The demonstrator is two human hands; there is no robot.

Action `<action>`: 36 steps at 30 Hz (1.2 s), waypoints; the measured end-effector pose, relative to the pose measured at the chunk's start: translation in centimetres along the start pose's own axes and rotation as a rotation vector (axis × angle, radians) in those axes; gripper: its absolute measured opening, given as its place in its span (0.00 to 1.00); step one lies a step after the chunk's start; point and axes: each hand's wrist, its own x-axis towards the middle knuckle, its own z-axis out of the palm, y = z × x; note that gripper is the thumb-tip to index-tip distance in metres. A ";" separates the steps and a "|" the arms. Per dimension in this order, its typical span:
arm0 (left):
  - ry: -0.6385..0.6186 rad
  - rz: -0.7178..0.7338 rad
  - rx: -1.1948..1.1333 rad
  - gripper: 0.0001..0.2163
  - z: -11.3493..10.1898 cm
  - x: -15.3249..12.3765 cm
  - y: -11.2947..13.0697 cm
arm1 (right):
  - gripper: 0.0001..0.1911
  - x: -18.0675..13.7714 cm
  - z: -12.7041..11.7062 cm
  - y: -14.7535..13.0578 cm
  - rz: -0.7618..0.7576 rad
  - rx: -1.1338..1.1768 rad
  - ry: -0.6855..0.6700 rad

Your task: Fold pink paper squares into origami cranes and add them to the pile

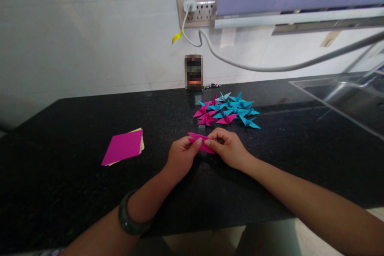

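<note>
Both my hands pinch a folded piece of pink origami paper (207,147) just above the black countertop. My left hand (181,156) grips its left end between thumb and fingers. On the other side, my right hand (229,148) has its thumb and fingers closed on the right part. Just beyond lies a group of folded paper cranes: several blue cranes (235,109) and several pink cranes (207,119), with one pale crane (223,97) at the back. To the left rests a stack of square paper (123,147), pink on top with yellowish edges showing beneath.
A blurred-out upright object (194,72) leans against the wall beside a small beaded strand (212,86). Above, a white cable (240,64) runs from the wall socket (198,12) to the right. A sink (354,96) is set in the black countertop (75,128).
</note>
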 end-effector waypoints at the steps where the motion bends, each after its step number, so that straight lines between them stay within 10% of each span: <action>1: 0.001 0.019 0.016 0.10 0.0 0.0 0.0 | 0.07 0.0 0.0 -0.1 0.001 -0.005 0.000; 17: 0.038 -0.014 0.000 0.09 -0.1 0.0 0.0 | 0.08 -0.7 0.3 -0.5 -0.237 -0.117 -0.042; 36: -0.087 -0.193 -0.354 0.10 0.2 0.0 1.1 | 0.06 -0.4 0.1 -0.5 0.044 0.158 -0.085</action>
